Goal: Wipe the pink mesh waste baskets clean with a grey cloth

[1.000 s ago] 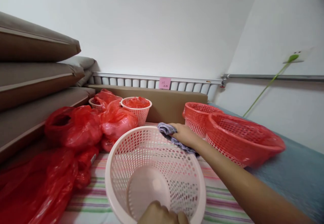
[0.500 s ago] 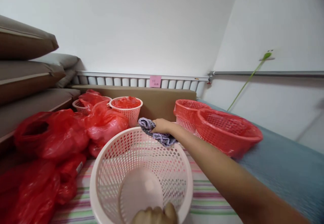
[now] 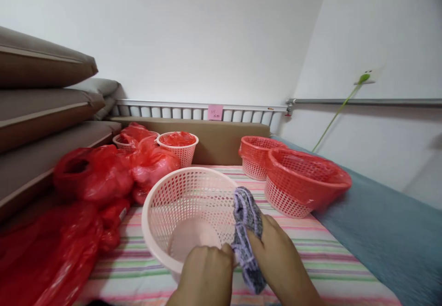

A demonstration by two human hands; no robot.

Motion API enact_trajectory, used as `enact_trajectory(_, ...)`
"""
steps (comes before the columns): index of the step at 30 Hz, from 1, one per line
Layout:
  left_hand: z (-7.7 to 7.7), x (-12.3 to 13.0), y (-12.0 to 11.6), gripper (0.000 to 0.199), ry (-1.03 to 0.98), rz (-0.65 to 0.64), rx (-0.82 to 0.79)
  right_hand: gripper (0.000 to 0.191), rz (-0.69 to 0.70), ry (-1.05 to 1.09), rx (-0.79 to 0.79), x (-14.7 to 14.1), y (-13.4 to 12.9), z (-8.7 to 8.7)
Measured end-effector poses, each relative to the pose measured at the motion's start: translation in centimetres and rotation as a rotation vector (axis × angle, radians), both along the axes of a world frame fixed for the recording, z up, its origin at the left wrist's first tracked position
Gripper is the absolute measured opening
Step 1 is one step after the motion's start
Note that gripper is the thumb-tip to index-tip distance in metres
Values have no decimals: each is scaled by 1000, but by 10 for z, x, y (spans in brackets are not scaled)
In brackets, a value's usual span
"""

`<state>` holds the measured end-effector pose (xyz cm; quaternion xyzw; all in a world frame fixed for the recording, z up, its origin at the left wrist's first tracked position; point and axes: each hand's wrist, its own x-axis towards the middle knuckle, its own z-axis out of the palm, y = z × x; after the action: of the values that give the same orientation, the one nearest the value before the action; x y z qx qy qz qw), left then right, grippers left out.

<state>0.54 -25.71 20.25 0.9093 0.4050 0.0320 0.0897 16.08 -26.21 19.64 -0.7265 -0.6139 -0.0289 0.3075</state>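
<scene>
Pink basket (image 3: 190, 233) on striped sheet (image 3: 321, 250): left hand (image 3: 208, 271) clamped on near rim (image 3: 169, 260), right hand (image 3: 281, 255) clasping folded cloth (image 3: 246, 214) at right side. Brace firmly, press cloth snugly, follow curve.

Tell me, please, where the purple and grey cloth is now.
In the head view, the cloth is right of lower centre, held in the right hand, at the right side of the nearest round pale pink plastic basket, beside the left hand.
</scene>
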Motion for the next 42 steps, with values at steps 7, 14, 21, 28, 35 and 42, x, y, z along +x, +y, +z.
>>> enact_trajectory(7, 25, -65, 18, 27, -166, -226, 179, 29, 59, 48, -1, 24, 12, 3)
enact_trajectory(14, 18, -148, 63, 27, -220, -228, 248, 33, 96, 46, 176, 24, 13, -4)
enact_trajectory(21, -3, -135, 58, 30, -212, -188, 368, 22, 124, -44, 407, 0, -3, -17)
enact_trajectory(28, -1, -127, 52, 22, -162, -128, 363, 44, 440, -204, 640, -89, -35, -26)
enact_trajectory(35, -17, -120, 55, 40, -184, 19, 322, 28, 425, -224, 582, -144, -24, -27)
enact_trajectory(42, -7, -135, 70, 13, -236, -202, 322, 49, 525, -357, 480, -63, -33, -20)
